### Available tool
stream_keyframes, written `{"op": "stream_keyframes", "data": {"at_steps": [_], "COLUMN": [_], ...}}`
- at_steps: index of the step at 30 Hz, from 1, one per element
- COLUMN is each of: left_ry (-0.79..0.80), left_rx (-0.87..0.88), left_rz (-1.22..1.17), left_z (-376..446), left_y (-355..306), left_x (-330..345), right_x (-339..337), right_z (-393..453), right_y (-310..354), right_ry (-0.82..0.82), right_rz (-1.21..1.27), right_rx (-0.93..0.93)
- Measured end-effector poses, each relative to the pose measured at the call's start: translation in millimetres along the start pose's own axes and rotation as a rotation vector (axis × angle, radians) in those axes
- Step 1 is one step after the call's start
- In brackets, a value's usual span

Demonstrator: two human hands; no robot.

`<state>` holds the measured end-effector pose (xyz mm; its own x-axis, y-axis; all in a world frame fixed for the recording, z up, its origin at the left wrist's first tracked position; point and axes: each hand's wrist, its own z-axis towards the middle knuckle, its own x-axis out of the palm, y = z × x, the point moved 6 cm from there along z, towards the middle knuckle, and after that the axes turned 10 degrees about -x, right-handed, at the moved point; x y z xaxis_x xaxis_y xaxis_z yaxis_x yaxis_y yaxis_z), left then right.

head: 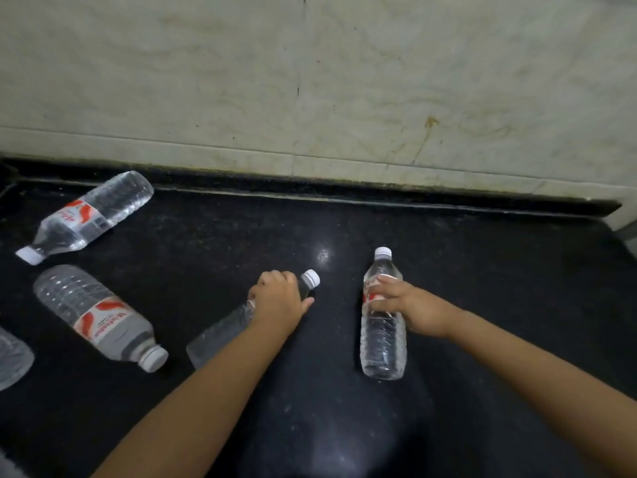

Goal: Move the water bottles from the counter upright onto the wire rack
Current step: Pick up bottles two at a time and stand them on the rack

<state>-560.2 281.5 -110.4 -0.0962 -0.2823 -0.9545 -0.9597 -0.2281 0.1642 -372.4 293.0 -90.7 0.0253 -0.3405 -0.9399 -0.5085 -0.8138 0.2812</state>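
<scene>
Though partly visible: edge bottle point(12, 357), cropped.

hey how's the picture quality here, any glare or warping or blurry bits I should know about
Head view: dim, soft overall; a small glare spot on the black counter between the two held bottles' caps; wide-angle bending curves the counter's back edge; the bottle labels are too blurred to read; a partial bottle is cut off at the left edge.

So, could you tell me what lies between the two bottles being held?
Only bare black counter in the head view, between the left-hand bottle and right-hand bottle.
</scene>
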Motion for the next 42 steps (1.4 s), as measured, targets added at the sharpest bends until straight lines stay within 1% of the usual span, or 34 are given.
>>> {"op": "stream_keyframes", "data": {"at_steps": [1,3,5,6,8,10,13,15,17,19,21,23,25,27,31,38,42], "left_ry": [0.001,-0.008,0.012,0.031,0.039,0.024,0.033,0.043,0.054,0.097,0.162,0.199,0.223,0.235,0.181,0.111,-0.03], "left_rx": [-0.007,0.023,0.095,0.119,0.123,0.12,0.116,0.126,0.126,0.091,0.037,-0.011,-0.059,-0.121,-0.168,-0.175,-0.097], "left_rz": [-0.038,-0.131,-0.23,-0.278,-0.329,-0.277,-0.241,-0.227,-0.207,-0.244,-0.32,-0.363,-0.364,-0.331,-0.318,-0.329,-0.239], "left_z": [-1.2,-4.2,-16.1,-22.7,-31.9,-36.0,-40.9,-41.5,-39.8,-36.6,-36.1,-43.3,-50.0,-46.6,-33.4,-45.9,-78.0], "left_y": [2.9,13.7,30.2,38.5,51.4,51.1,43.8,42.1,41.7,43.0,44.5,42.9,38.0,32.4,21.7,17.2,-12.7], "left_x": [-1.7,-1.3,8.1,14.7,21.7,22.6,22.3,25.5,26.0,24.0,23.7,25.5,28.1,31.4,32.9,20.9,-1.6], "right_x": [-1.0,2.1,3.3,4.5,9.9,16.7,22.5,25.0,25.5,23.4,27.3,36.0,44.5,49.6,50.0,46.4,36.4], "right_z": [-0.1,4.3,13.7,17.7,24.6,27.2,20.7,18.7,19.2,20.5,18.9,11.4,2.6,-4.0,-8.5,-17.1,-58.7], "right_y": [1.3,0.7,5.6,8.2,8.5,2.5,-11.7,-17.3,-14.3,-0.5,20.0,41.6,56.8,63.1,60.0,55.1,43.8], "right_ry": [-0.104,-0.279,-0.387,-0.401,-0.347,-0.284,-0.333,-0.331,-0.279,-0.193,-0.112,-0.058,-0.035,-0.027,-0.062,-0.124,-0.248], "right_rz": [0.081,0.211,0.195,0.19,0.183,0.229,0.415,0.448,0.404,0.277,0.155,0.066,0.02,0.015,0.034,0.112,0.144], "right_rx": [0.081,0.325,0.568,0.683,0.863,0.98,1.116,1.128,1.082,0.958,0.794,0.703,0.703,0.754,0.79,0.737,0.753]}}
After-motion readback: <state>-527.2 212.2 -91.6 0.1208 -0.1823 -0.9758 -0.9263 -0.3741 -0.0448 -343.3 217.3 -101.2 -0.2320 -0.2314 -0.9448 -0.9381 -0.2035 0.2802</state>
